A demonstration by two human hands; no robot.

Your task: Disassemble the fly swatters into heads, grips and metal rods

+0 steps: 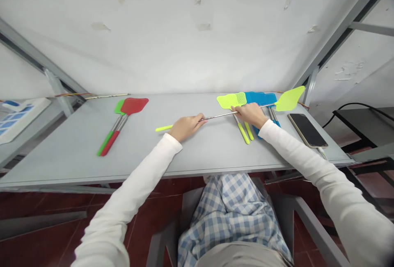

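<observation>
Stretched between my hands is a yellow-green fly swatter [290, 98] with a thin metal telescopic shaft, drawn out long. My left hand [186, 128] is closed around its handle end, and the yellow grip shows past the hand. Further along, my right hand [251, 114] pinches the shaft, with the solid leaf-shaped head beyond it at the right. Beneath and beside the right hand lie yellow mesh fly swatters [229, 101] and blue fly swatters [261, 98], their handles toward me. Fingers and forearm partly cover these.
At the left of the grey table [76, 135] a red fly swatter [134, 105] overlaps a green one [106, 142]. A phone [308, 130] with a cable lies at the right edge. A white wall [184, 62] stands behind, and metal posts rise at both sides.
</observation>
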